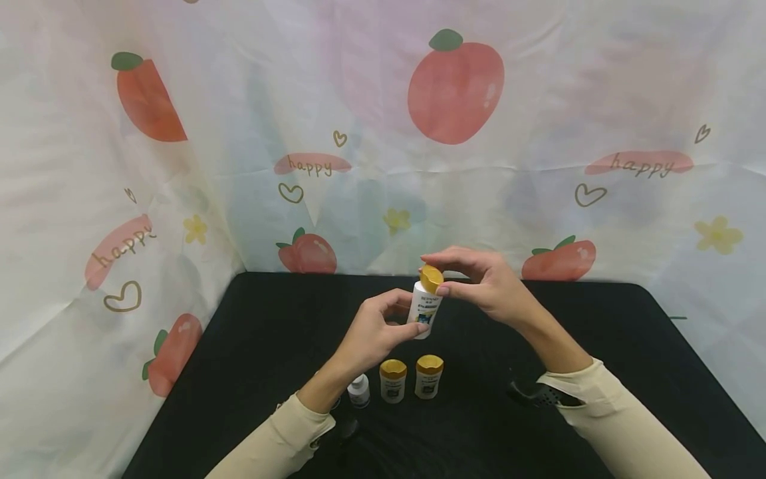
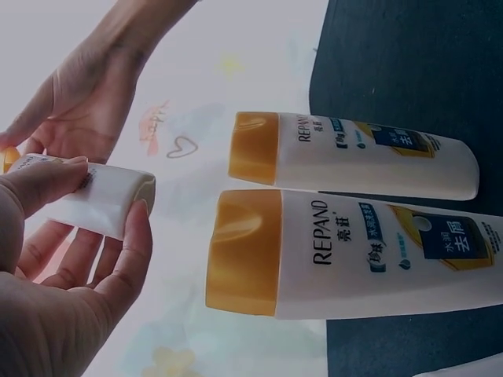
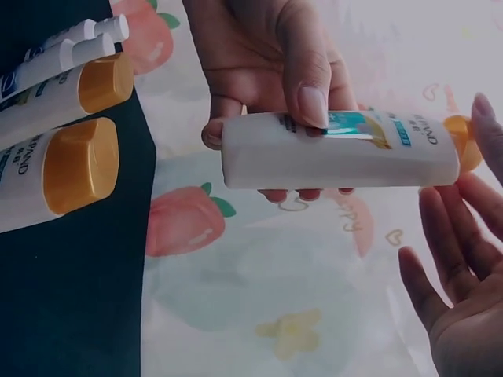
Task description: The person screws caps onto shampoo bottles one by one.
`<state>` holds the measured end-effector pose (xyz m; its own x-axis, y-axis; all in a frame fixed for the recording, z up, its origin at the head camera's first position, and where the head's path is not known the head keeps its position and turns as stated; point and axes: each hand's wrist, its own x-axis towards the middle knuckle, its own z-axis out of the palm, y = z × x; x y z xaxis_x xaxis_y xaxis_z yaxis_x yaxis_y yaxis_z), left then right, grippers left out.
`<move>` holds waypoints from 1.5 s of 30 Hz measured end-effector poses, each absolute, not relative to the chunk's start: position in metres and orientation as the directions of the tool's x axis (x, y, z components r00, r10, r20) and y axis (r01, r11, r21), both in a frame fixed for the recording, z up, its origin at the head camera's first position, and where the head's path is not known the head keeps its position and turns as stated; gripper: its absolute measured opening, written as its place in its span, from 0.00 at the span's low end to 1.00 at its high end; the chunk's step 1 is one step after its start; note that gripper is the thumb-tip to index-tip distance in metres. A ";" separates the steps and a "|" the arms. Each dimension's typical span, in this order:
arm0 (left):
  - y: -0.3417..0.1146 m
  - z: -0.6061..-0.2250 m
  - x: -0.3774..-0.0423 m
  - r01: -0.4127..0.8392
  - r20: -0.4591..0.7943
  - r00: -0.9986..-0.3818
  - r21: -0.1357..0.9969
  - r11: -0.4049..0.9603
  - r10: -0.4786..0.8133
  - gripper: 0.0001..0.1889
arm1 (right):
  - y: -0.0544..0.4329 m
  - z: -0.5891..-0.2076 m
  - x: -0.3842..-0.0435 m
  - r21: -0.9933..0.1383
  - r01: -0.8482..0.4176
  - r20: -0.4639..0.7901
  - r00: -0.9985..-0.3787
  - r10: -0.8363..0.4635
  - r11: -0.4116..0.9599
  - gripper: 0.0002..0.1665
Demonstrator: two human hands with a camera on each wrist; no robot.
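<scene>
A white shampoo bottle with a gold cap is held above the black table, leaning slightly in the head view. My left hand grips its body, thumb across the front label and fingers behind. At the top, my right hand pinches the cap between thumb and fingers. In the right wrist view the cap is partly hidden by those fingers. Below, two similar gold-capped shampoo bottles stand upright side by side, labelled REPAND in the left wrist view.
A smaller white-capped bottle stands left of the gold-capped pair. The right wrist view shows a second white-capped bottle beside it. The black tabletop meets a fruit-printed cloth at the back and left.
</scene>
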<state>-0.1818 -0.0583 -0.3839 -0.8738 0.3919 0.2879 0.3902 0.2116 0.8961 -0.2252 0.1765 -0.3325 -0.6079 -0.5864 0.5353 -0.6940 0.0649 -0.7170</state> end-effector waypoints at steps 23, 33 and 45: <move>-0.062 -0.386 -0.181 0.360 0.275 -0.892 0.911 0.199 0.358 0.17 | 0.182 -0.332 -0.221 -0.723 -0.686 0.544 -0.634 -0.549 0.077 0.19; -0.064 -0.386 -0.178 0.357 0.267 -0.896 0.908 0.219 0.356 0.17 | 0.181 -0.333 -0.222 -0.699 -0.714 0.581 -0.597 -0.554 0.036 0.16; -0.062 -0.387 -0.177 0.368 0.278 -0.889 0.907 0.204 0.364 0.17 | 0.176 -0.336 -0.222 -0.736 -0.673 0.534 -0.644 -0.548 0.073 0.25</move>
